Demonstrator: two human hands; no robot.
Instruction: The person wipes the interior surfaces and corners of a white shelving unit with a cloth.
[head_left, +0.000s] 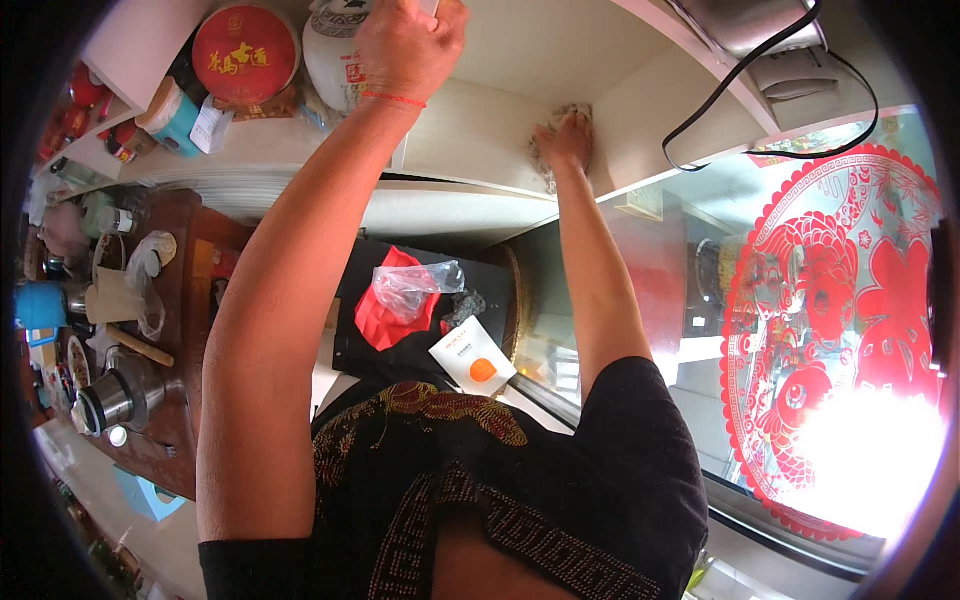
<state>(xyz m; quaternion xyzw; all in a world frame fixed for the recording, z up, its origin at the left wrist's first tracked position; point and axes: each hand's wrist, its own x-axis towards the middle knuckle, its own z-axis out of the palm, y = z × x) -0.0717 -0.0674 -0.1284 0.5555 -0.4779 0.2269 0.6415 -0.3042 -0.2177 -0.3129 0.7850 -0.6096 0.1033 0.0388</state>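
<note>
My left hand (416, 41), with a red string at the wrist, is raised at the top edge. Its fingers close on a small pale object, partly cut off by the frame. Beside it stands a white jar (334, 71) with dark patterning and red writing. On the pale shelf board (480, 142), my right hand (568, 142) presses a crumpled greyish cloth (559, 114) near the inner corner. The cloth shows around the fingers and below the palm.
A round red package (246, 54) and a blue container (178, 120) share the shelf at left. A black cable (731, 79) loops at upper right. Below lie a plastic bag (420, 285) and a white packet (472, 356). Glass bears a red paper cut-out (821, 300); a brown table (176, 390) holds kitchenware.
</note>
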